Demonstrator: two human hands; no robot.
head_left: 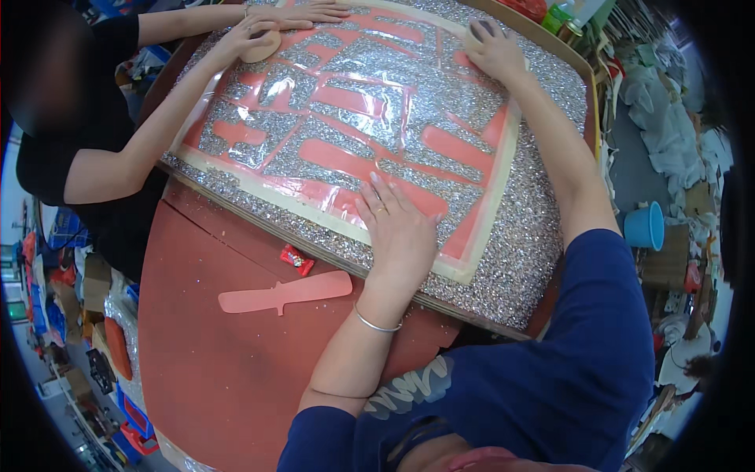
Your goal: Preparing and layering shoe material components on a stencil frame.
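Note:
A broad board [543, 259] is covered with small glittering silver stones. Over it lies a glossy clear sheet with pink stencil shapes [346, 157] and a cream border [495, 212]. My left hand [401, 228] rests flat on the sheet near its front edge, fingers stretched out, a ring and a bracelet on it. At the far right corner my right hand [499, 57] is closed around a pale rounded pad [474, 39], pressed on the sheet; its underside is hidden. Near the front of the board, a loose pink cut-out [287, 293] lies on the red tabletop [236, 377].
Across on the left a co-worker in black leans over the board, one hand [240, 39] on a tan round pad [261, 47], the other [314, 12] flat on the sheet. A small red wrapper [296, 259] lies by the board. A blue bucket [645, 226] stands at right.

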